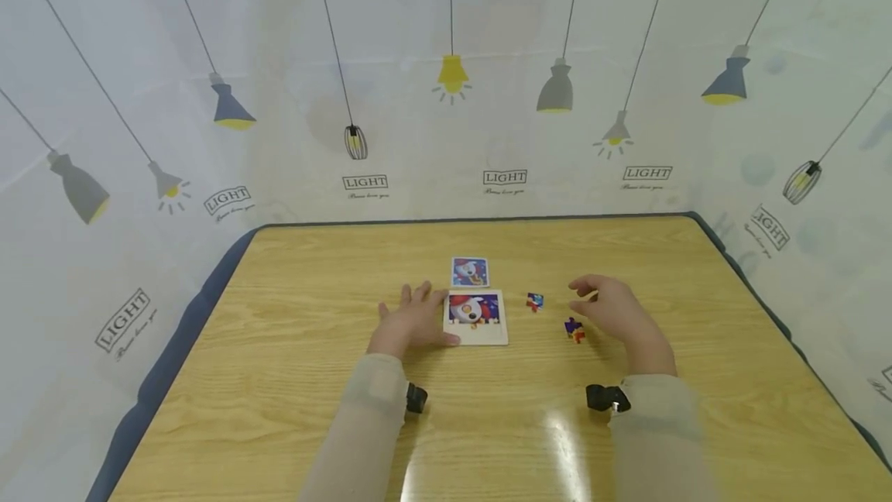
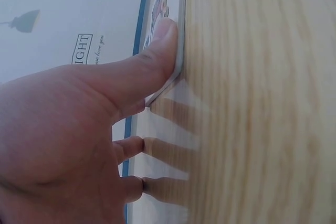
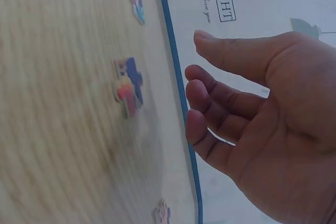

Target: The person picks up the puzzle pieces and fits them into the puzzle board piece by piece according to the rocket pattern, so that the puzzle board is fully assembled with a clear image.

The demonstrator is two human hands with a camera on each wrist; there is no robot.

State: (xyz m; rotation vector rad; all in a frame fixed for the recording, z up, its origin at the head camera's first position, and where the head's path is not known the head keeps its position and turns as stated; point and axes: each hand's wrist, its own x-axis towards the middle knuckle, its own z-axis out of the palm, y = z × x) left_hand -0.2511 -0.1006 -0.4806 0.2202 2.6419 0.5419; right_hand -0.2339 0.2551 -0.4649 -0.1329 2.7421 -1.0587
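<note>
A small jigsaw board (image 1: 476, 337) with a pale frame lies on the table, its upper part filled with a red, white and purple picture. My left hand (image 1: 411, 322) rests at its left side, fingers spread on the table. The left thumb (image 2: 157, 51) presses on the board's near corner. My right hand (image 1: 613, 312) hovers to the right, its fingers loosely bent and holding nothing. Near it lie a purple, red and orange jigsaw piece (image 1: 574, 330) and a blue and red jigsaw piece (image 1: 534, 301). Another piece (image 3: 163, 213) shows at the bottom of the right wrist view.
Just behind the board lies a square picture card (image 1: 470, 272) with a similar design. The wooden table (image 1: 313, 293) has a dark blue edge (image 1: 474, 219). Pale sheeting (image 1: 502, 130) printed with hanging lamps stands around its back and sides.
</note>
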